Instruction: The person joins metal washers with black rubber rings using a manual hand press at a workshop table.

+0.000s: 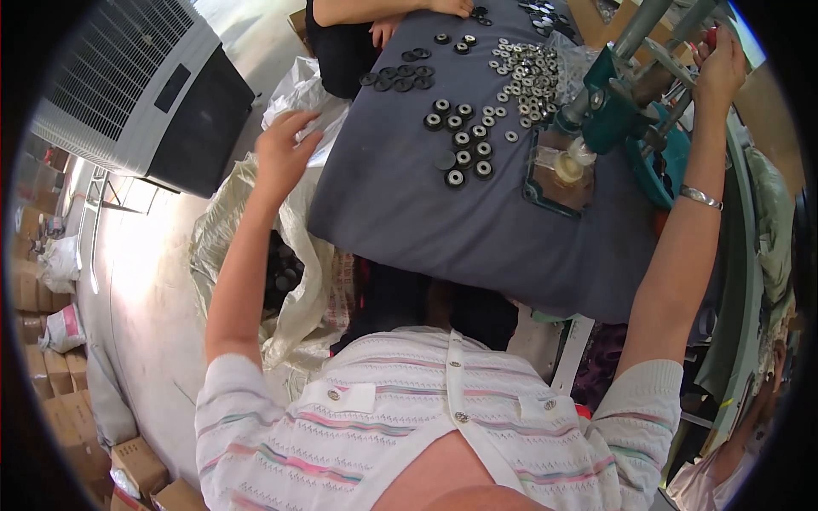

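Out past the table's left edge my left hand (288,153) hovers with fingers apart and nothing in them, above a woven sack (223,223) of black round parts (284,271). At the upper right my right hand (721,72) is closed round the red-knobbed lever (712,37) of a green hand press (607,106). Under the press ram, a pale round die (568,167) sits on the base plate (545,183). Several black wheels with metal centres (463,157) lie left of the press. Beyond them is a pile of loose metal bearings (530,81).
Grey cloth covers the table (409,230). Black rings (399,78) lie near its far left edge, close to another person's arm (366,10). A teal basin (645,162) stands behind the press. A large air cooler (145,94) and cardboard boxes (64,426) are on the left.
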